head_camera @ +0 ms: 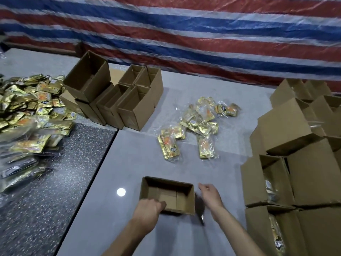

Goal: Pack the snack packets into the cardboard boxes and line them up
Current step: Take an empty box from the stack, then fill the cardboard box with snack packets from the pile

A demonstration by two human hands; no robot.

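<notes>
An open, empty cardboard box (182, 202) stands on the grey table near me. My left hand (149, 209) grips its near-left rim, fingers curled over the edge. My right hand (209, 194) hovers just right of the box, fingers loosely extended, holding nothing. Several gold snack packets in clear wrap (195, 126) lie scattered on the table beyond the box. A big heap of gold packets (31, 111) covers the left side.
Empty open boxes (118, 100) cluster at the back centre-left. Stacked boxes (299, 163) line the right side, some holding packets. A dark speckled surface (55, 182) adjoins the grey table (129, 163) on the left. A striped tarp (184, 34) hangs behind.
</notes>
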